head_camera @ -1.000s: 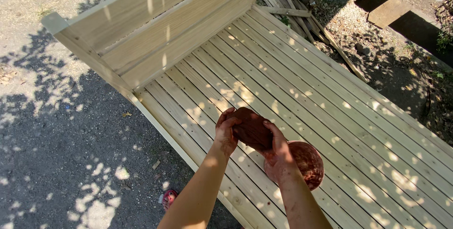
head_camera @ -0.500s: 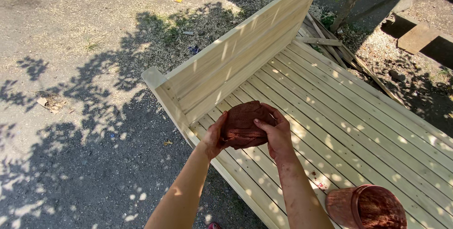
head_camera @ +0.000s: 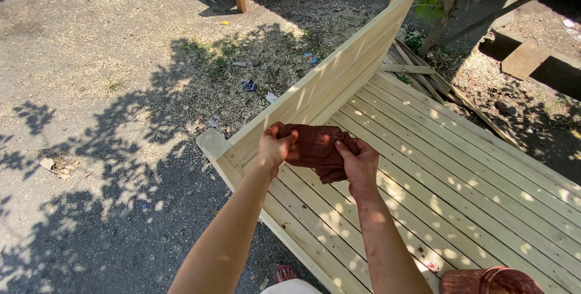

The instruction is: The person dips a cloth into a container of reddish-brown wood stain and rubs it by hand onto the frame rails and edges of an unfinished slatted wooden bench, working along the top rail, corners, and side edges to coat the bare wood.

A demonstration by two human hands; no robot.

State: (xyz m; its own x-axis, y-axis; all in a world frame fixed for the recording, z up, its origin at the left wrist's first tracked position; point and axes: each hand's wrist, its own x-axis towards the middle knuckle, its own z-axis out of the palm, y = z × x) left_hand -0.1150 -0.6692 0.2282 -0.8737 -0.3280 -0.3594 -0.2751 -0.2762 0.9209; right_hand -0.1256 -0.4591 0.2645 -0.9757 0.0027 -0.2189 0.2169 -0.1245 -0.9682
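Slatted wooden platform (head_camera: pixel 460 167), upright side panel (head_camera: pixel 339 82), red-brown container (head_camera: pixel 490 282), gravel ground (head_camera: pixel 109 88)

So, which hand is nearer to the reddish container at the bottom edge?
The right hand. It holds the brown cloth above and left of the container; the left hand grips the cloth's far side, further away.

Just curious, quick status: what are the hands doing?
Left hand and right hand both grip brown rag, above slatted wooden frame. Nothing in the way.

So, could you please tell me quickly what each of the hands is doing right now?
Left hand: closed on the rag.
Right hand: closed on the same rag.
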